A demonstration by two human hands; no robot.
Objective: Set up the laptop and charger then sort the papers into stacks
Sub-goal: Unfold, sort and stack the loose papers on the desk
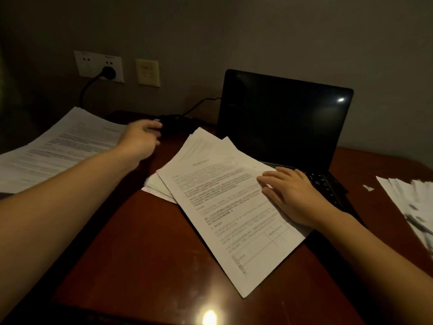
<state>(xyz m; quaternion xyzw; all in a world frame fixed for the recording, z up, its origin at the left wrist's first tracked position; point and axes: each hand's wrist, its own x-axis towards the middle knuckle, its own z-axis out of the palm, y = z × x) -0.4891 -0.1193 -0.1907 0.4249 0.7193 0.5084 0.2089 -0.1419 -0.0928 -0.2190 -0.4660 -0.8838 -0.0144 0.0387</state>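
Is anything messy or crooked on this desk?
Yes. The middle paper pile is crooked and fanned out, its edge lying over the laptop keyboard. A small white scrap sits alone on the table.

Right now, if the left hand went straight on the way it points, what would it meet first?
Probably the black charger brick, right ahead of the left hand; blur and dim light hide whether the fingertips touch it.
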